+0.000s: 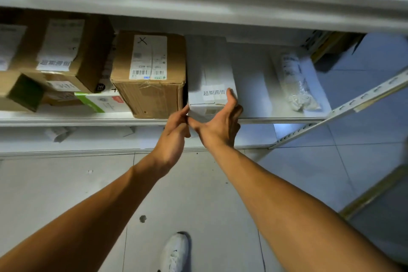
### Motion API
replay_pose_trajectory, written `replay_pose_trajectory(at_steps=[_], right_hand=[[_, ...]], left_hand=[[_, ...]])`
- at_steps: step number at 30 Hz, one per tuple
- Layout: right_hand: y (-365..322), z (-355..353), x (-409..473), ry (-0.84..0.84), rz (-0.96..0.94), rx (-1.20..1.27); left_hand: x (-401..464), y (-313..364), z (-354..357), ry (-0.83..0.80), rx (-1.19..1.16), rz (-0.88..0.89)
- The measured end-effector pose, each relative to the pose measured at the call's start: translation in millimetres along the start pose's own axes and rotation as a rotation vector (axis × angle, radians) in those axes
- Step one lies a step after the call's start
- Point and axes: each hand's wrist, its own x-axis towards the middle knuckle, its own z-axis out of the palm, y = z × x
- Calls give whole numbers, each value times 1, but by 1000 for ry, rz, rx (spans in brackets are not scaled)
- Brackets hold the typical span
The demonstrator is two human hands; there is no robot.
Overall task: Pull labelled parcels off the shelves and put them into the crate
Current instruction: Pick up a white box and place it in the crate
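The white box [210, 81] sits at centre frame on the shelf [66, 120], its long axis running back into the rack, its near end at the lip; the right hand [218, 121] cups that end, thumb on top; the left hand [176, 126] pinches its lower left corner; a brown carton [150, 73] stands just left; no crate shows.

- The grey metal shelf [66, 120] carries a row of parcels.
- A brown cardboard box [150, 75] with a barcode label stands near its front edge.
- Just beside it on the right stands a white box [209, 77] with printed characters.
- Further right lies a clear plastic bag [297, 81].
- At the left, brown boxes [59, 51] are stacked over a green-and-white carton [99, 101].
- The pale tiled floor [198, 194] lies below, with a white shoe [174, 252] on it.
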Motion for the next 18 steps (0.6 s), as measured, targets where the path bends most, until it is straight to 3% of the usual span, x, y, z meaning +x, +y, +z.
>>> replay_pose_trajectory(at_steps=[8, 12, 18], right_hand=[[36, -32, -37, 36, -13, 144], [58, -57, -69, 69, 17, 261], [102, -96, -132, 27, 53, 378]], left_hand=[[-29, -7, 12, -23, -13, -89], [-37, -2, 32, -23, -109, -283], [-51, -10, 62, -179, -147, -386]])
